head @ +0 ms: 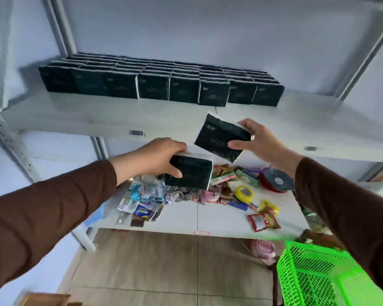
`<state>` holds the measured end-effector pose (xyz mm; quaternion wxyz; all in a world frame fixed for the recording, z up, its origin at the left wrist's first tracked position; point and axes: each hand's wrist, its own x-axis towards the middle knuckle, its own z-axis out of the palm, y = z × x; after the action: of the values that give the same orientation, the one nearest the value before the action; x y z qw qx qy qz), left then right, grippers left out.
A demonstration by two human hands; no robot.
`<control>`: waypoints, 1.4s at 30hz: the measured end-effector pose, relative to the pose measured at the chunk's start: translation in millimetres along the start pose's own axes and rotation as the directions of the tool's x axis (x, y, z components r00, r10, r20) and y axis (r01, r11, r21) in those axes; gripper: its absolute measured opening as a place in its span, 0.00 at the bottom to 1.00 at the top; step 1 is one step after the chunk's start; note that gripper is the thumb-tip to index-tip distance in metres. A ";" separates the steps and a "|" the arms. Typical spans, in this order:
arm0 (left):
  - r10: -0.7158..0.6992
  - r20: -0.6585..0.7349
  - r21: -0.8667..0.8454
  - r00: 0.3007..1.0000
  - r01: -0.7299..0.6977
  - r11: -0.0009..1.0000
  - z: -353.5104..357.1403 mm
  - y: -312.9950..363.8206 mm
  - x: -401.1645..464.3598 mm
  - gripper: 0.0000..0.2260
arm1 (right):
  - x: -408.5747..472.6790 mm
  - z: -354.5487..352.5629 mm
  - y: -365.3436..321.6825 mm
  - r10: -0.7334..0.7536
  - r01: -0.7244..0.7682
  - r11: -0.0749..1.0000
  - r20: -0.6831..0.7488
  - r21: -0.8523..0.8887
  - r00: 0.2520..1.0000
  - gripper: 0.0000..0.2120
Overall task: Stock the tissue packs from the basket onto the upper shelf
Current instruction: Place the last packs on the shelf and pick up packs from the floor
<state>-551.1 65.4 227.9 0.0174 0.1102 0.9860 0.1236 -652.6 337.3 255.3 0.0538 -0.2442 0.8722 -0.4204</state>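
- My left hand: fingers curled over the top of a dark green rectangular tissue pack with white edges, thumb pressed on its front face; this left grip grasps the pack, upright, in the air below the front edge of the upper shelf and above the lower one; brown sleeve to the wrist.
- My right hand: a second dark green tissue pack pinched at its right end between thumb in front and fingers behind; this right grip grasps the pack tilted, its left end raised, in front of the shelf's front edge and near the stocked rows.
- White metal upper shelf: already carries rows of matching dark green tissue packs, upright and touching side by side, several rows deep toward the back wall; bare board lies in front of them; small labels on the front lip.
- White lower shelf: strewn with loose small goods; a yellow roll of tape, a red snack packet, a round red and grey container, assorted wrappers and sachets.
- Bright green plastic mesh basket: bottom right, below my right forearm; contents cannot be made out.
- Beige tiled floor: beneath the shelves; a corner of a brown cardboard box at the lower left.
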 end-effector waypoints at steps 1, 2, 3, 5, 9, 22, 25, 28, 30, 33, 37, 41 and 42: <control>0.036 -0.021 0.004 0.999 -0.036 0.999 -9.8 22.4 18.7 0.21 | -2.2 -28.4 7.2 -0.002 0.002 1.000 -0.024 0.001 1.000 0.20; 0.070 -0.043 0.014 0.997 -0.070 0.997 -18.6 43.6 38.3 0.22 | -2.5 -55.7 16.7 -0.011 0.011 1.000 -0.054 0.002 0.998 0.22; 0.102 -0.062 0.029 0.993 -0.100 0.995 -25.6 62.1 58.8 0.23 | -1.6 -82.3 27.1 -0.012 0.011 1.000 -0.084 -0.009 0.996 0.23; 0.150 -0.097 0.071 0.984 -0.143 0.987 -38.3 95.6 101.3 0.24 | 3.3 -132.3 47.3 0.002 -0.006 0.999 -0.114 -0.034 0.993 0.22; 0.161 -0.147 0.204 0.976 -0.129 0.971 -51.9 134.5 183.1 0.24 | 20.7 -208.9 82.4 0.026 -0.033 0.998 -0.135 -0.049 0.990 0.18; 0.129 -0.308 0.518 0.943 0.052 0.854 -66.2 137.7 358.5 0.27 | 115.2 -282.5 159.7 0.021 -0.037 0.998 -0.303 -0.046 0.953 0.22; 0.075 -0.289 0.523 0.955 0.092 0.847 -64.0 120.3 383.6 0.27 | 137.3 -281.6 169.8 0.026 -0.039 0.998 -0.288 -0.039 0.957 0.21; -0.009 -0.212 0.567 0.977 0.130 0.813 -67.7 108.1 401.4 0.24 | 161.7 -280.4 176.0 0.030 -0.046 0.998 -0.281 -0.051 0.959 0.20; -0.049 -0.178 0.583 0.983 0.146 0.799 -70.4 105.6 410.3 0.24 | 177.5 -276.2 179.9 0.032 -0.055 0.995 -0.256 -0.083 0.966 0.21; -0.101 -0.181 0.560 0.978 0.187 0.807 -68.9 106.9 421.2 0.34 | 200.0 -267.4 186.2 0.006 -0.045 0.980 -0.196 -0.196 0.981 0.24; -0.067 -0.200 0.595 0.977 0.176 0.784 -65.6 107.0 427.7 0.32 | 226.9 -260.4 192.9 -0.043 -0.004 0.952 -0.144 -0.307 0.989 0.25; -0.038 -0.265 0.607 0.963 0.198 0.769 -60.5 101.1 426.3 0.25 | 244.2 -253.1 207.3 -0.084 0.028 0.931 -0.138 -0.365 0.987 0.26; -0.032 -0.281 0.622 0.959 0.207 0.755 -58.7 100.2 426.0 0.24 | 248.2 -250.8 212.0 -0.096 0.039 0.931 -0.138 -0.363 0.986 0.26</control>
<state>-948.7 240.5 306.5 -0.1397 0.0291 0.9669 -0.2114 -1025.4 509.4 282.7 -0.0737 -0.2466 0.9269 -0.2730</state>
